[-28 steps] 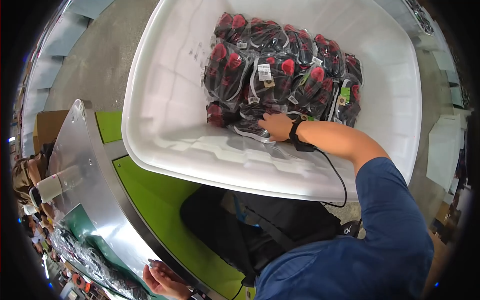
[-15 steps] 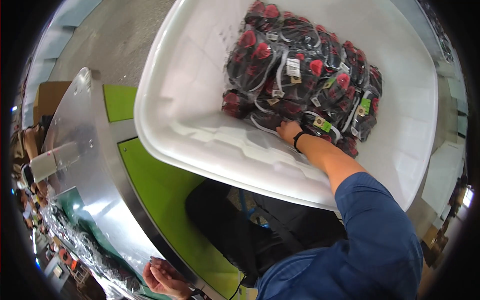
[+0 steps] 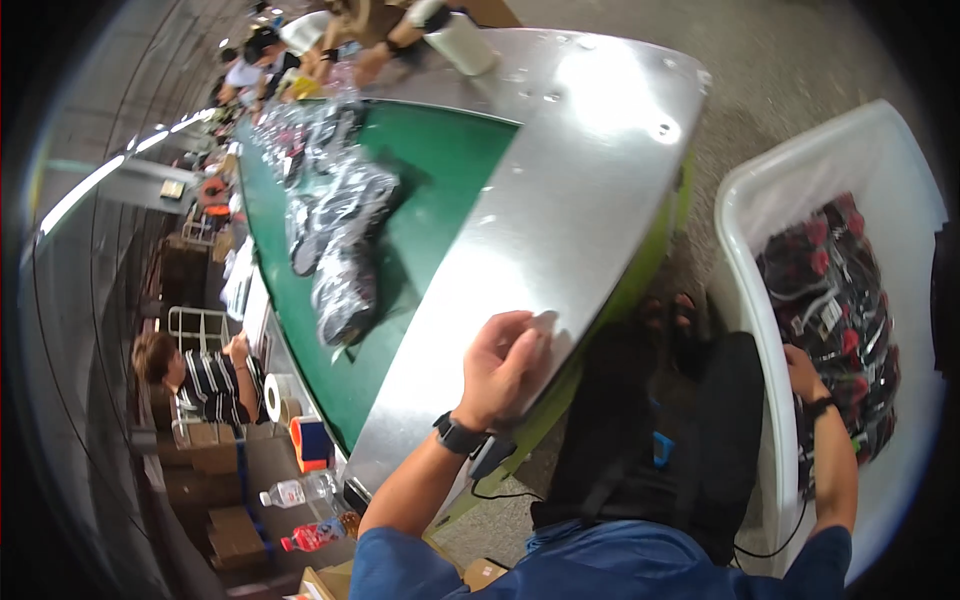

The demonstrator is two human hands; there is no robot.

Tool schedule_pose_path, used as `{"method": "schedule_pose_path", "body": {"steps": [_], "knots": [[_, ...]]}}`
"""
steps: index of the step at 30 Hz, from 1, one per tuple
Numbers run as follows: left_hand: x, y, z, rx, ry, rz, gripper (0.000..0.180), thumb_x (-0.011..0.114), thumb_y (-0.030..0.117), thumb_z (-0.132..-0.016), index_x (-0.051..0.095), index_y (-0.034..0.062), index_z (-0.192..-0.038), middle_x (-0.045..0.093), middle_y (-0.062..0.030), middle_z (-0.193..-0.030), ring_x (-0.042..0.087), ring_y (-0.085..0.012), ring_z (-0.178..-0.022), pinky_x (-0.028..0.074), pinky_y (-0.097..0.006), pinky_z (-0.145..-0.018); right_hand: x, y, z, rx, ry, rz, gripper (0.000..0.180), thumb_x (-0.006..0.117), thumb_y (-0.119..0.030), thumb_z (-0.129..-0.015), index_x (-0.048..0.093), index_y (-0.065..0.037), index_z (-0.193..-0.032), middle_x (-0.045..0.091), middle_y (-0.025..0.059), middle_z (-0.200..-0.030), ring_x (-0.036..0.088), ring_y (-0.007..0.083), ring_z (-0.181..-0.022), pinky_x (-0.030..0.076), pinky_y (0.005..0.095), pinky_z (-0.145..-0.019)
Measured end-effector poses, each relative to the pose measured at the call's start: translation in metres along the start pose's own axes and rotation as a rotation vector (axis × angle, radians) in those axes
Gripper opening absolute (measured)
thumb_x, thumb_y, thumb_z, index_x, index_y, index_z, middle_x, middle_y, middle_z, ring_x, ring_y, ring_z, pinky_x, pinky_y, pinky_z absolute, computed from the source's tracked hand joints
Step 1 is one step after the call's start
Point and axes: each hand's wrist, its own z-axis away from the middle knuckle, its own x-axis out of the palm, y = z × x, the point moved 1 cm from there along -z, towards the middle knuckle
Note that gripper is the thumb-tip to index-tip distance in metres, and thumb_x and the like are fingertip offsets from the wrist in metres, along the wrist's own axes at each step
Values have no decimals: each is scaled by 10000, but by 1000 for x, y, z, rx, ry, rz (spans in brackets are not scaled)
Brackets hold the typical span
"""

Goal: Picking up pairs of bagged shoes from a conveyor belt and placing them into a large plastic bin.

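Observation:
My left hand (image 3: 503, 368) is over the metal rim (image 3: 545, 215) of the work table, its fingers loosely bent and the thumb apart, with nothing visible in it. On my right, my right hand (image 3: 803, 372) reaches into a white plastic bin (image 3: 748, 215) and touches the bagged goods there. Its fingertips are hard to make out against them. Those goods look like black-and-red shoes (image 3: 845, 340) in clear bags, packed in rows. More dark shoes in clear plastic (image 3: 350, 250) lie on the green conveyor belt (image 3: 445, 150), ahead of my left hand.
A white bottle (image 3: 462, 42) stands at the far end of the table near another person's arm. Across the belt sits a person in a striped top (image 3: 215, 375). Tape rolls (image 3: 280, 398), plastic bottles (image 3: 300, 490) and cardboard boxes (image 3: 235, 540) are at the left.
My view has swung left from the bin to the table and belt, so the bin now sits at the right edge. My right hand is still among the bagged shoes; my left hand stays by the metal rim.

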Motion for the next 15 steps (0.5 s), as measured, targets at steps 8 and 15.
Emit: {"method": "schedule_pose_path", "body": {"steps": [8, 15], "knots": [[-172, 20, -30, 544, 521, -896, 379, 749, 167, -885, 665, 47, -1235, 665, -157, -1264, 584, -359, -1220, 435, -450, -1057, -17, -215, 114, -109, 343, -214, 230, 530, -181, -1080, 639, -6, -1183, 643, 20, -936, 616, 96, -832, 520, 251, -749], [-355, -41, -59, 166, 803, -1150, 450, 625, 402, -976, 669, 78, -1285, 630, -177, -1364, 558, -353, -1293, 384, -493, -1119, 58, -248, 134, -359, 562, 334, 179, 650, -44, -878, 638, -9, -1053, 535, 95, -895, 521, 250, -895, 445, 366, -799]]}}
